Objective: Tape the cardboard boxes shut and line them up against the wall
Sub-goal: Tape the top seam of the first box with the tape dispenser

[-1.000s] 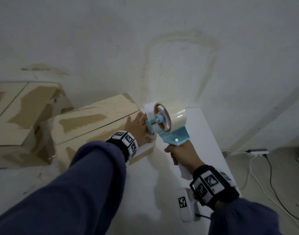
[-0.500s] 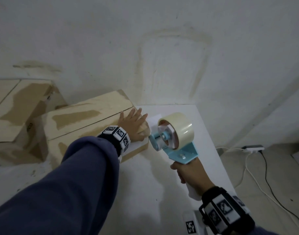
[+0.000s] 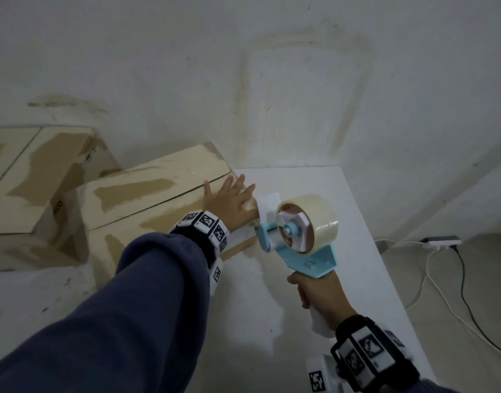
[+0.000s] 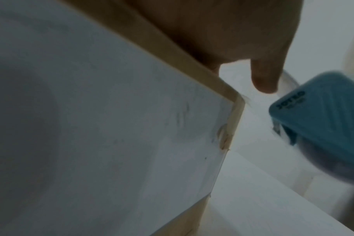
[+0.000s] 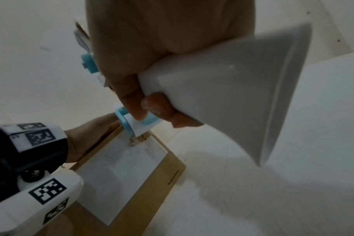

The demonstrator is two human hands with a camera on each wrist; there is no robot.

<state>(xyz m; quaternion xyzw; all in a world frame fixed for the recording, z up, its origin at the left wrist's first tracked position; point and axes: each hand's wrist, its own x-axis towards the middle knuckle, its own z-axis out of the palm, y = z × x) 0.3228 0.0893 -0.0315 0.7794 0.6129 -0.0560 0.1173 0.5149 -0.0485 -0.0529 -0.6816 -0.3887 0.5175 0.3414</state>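
Note:
A closed cardboard box [image 3: 147, 199] lies on the white table [image 3: 357, 222], its far corner near the wall. My left hand [image 3: 229, 199] lies flat with spread fingers on the box's right end, over the top seam. A white label [image 5: 121, 175] covers the box's near side. My right hand [image 3: 320, 293] grips the white handle [image 5: 232, 89] of a blue tape dispenser [image 3: 303, 231] carrying a roll of clear tape [image 3: 320, 214]. The dispenser's front end [image 4: 323, 119] sits at the box's right top edge, just beside my left hand. A second cardboard box [image 3: 30, 180] stands at the left against the wall.
The white wall [image 3: 272, 80] rises right behind the table and boxes. On the floor at the right lie a power strip [image 3: 439, 241] and cables [image 3: 442, 279]. The table's right edge runs close to my right wrist.
The tape dispenser came off the box's top and down to its right end edge, drawing toward me. My left hand stayed flat on the box. The head view shifted slightly.

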